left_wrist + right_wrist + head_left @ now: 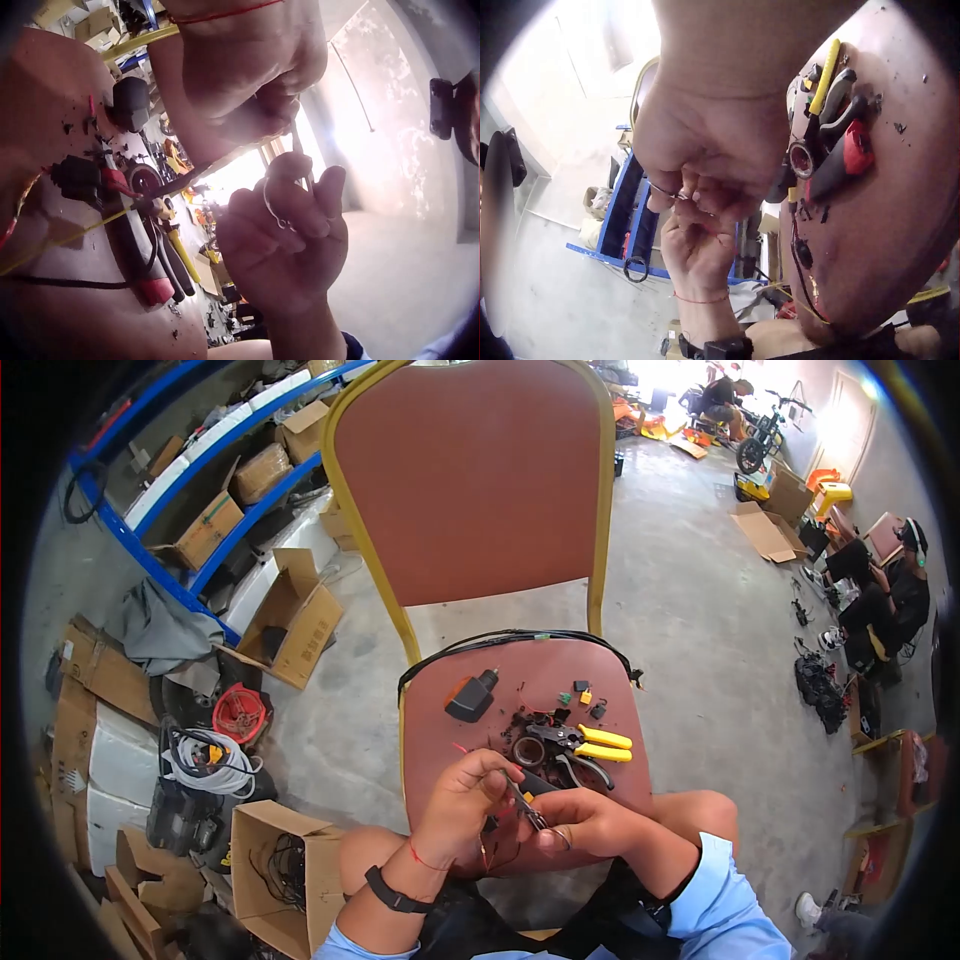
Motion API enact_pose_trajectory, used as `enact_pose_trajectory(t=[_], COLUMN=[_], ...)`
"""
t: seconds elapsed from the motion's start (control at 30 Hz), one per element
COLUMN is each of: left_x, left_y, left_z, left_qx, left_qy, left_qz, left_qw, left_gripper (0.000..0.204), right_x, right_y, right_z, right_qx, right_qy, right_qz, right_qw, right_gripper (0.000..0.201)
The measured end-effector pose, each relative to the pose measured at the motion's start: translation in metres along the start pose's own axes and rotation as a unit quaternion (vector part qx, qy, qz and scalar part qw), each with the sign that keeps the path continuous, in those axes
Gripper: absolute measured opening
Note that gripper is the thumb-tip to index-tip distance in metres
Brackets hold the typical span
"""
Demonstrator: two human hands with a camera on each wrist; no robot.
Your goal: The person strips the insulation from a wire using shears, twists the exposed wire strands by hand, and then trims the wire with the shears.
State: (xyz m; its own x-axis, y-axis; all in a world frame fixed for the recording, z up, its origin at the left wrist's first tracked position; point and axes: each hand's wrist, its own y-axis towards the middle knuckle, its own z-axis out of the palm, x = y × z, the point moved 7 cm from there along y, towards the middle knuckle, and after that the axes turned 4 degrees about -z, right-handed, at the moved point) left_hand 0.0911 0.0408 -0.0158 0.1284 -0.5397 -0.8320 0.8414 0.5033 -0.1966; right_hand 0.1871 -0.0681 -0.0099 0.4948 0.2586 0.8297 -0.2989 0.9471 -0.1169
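In front of the chair seat [430, 750], the two hands meet. The right hand [590, 820] grips a slim metal tool [538, 822] that looks like small scissors, with a thin wire loop [268, 196] round a finger. Its tip lies at the fingertips of the left hand [465, 795], whose thumb and finger pinch a thin dark strip [187, 180]; the pinched end is hidden. Below hang thin wires with a yellow connector [793, 195]. On the seat lie a yellow-handled wire stripper [605, 745], a tape roll [527, 751] and a red-and-black tool [844, 161].
A black-and-orange block [472, 697], small connectors [586, 698] and dark scraps lie on the seat. Black cable [520, 638] runs along its back edge. Cardboard boxes [290, 620] and a blue shelf [150, 555] stand left; people sit at the far right.
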Motion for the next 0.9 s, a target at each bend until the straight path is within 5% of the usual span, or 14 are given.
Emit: enact_pose_trajectory(t=[0.2, 0.9], left_x=[-0.001, -0.022], left_y=[-0.001, -0.005], left_z=[0.003, -0.004], left_qx=[-0.002, -0.056], left_qy=[0.013, 0.064], left_qz=[-0.013, 0.065], left_qw=[1.000, 0.994], left_gripper=[0.037, 0.026], right_x=[-0.002, 0.009], right_y=[-0.005, -0.012], right_z=[-0.002, -0.005], right_qx=[0.006, -0.034], right_qy=[0.039, -0.015], right_qz=[0.006, 0.064], right_qw=[0.999, 0.997], right_gripper=[0.029, 0.022])
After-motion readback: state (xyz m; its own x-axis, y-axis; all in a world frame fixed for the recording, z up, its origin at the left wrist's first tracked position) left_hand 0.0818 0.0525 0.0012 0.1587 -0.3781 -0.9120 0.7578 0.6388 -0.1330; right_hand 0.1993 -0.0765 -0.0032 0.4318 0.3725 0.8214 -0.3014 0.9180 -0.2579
